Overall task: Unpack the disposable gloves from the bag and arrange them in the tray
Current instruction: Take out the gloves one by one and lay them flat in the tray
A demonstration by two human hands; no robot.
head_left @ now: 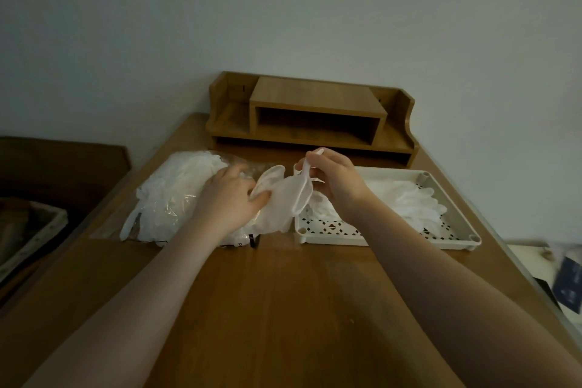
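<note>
In the head view, a wooden desk [283, 309] carries the whole job. To the left lies a clear plastic bag [170, 198], flattened on the desktop and still bulging with a heap of white disposable gloves [176, 176]; a few glove fingers trail out at its near left corner. To the right, just beside the bag, sits a cream perforated tray [393, 238].

In the tray, a small pile of gloves [415, 201] already lies toward the right and far side, while the near strip of its patterned floor shows bare. Judged from that, the unpacking is well begun but far from finished: the heap in the bag looks much larger than what is in the tray.

One glove is in transit. The right hand [333, 179] is raised over the tray's left rim, its fingers curled and pinching the cuff of a single translucent glove [283, 198], which hangs and stretches down toward the bag's mouth. The left hand [230, 198] rests on the bag with its fingers spread fairly flat, the fingertips touching the lower part of the same glove; it appears to press rather than grip.

Behind both stands a wooden desktop shelf [311, 116] against the wall.

What is left, apparently, is to free this glove, lay it in the tray, and repeat for the rest.
</note>
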